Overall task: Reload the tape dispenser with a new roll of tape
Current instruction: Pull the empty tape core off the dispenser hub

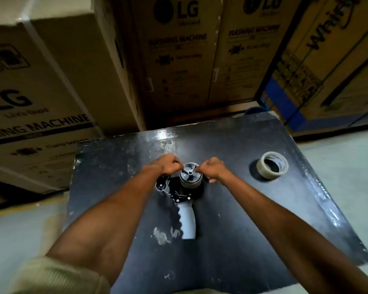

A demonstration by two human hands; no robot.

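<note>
Several cardboard boxes (174, 60) behind black tabletop (253, 198)

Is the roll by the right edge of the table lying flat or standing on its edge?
Lying flat: the tape roll rests on its side face on the black table, its core hole facing up.

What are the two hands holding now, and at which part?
Both grip the tape roll seated on the tape dispenser: the left hand at its left rim, the right hand at its right rim.
</note>
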